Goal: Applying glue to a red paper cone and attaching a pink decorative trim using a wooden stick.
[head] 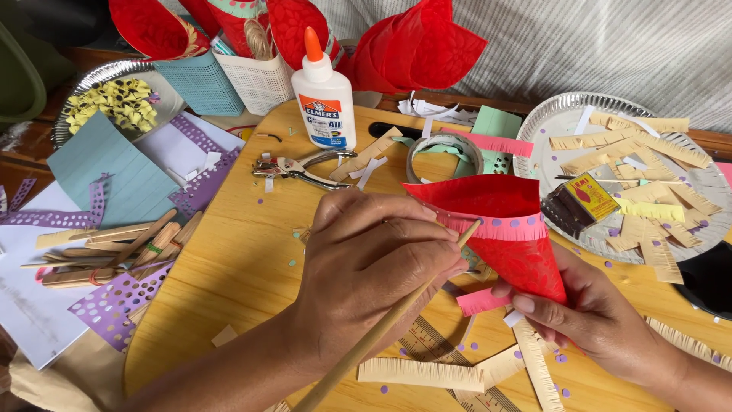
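My left hand (374, 267) grips a thin wooden stick (366, 343) like a pen. The stick's tip touches a pink fringed strip (496, 226) with purple dots, which runs around a red paper cone (511, 252). My right hand (602, 320) holds the cone from below and behind, its fingers curled under the narrow end. The cone's wide mouth faces up and to the left. Both hands hover over a round-cornered wooden board (229, 267).
A white glue bottle (324, 95), a metal hole punch (301, 168) and a tape roll (444, 152) lie at the board's far side. A foil plate (564, 114) with beige fringe strips and a matchbox (579, 202) sits on the right. Wooden clothespins (114, 252) and purple punched paper lie on the left.
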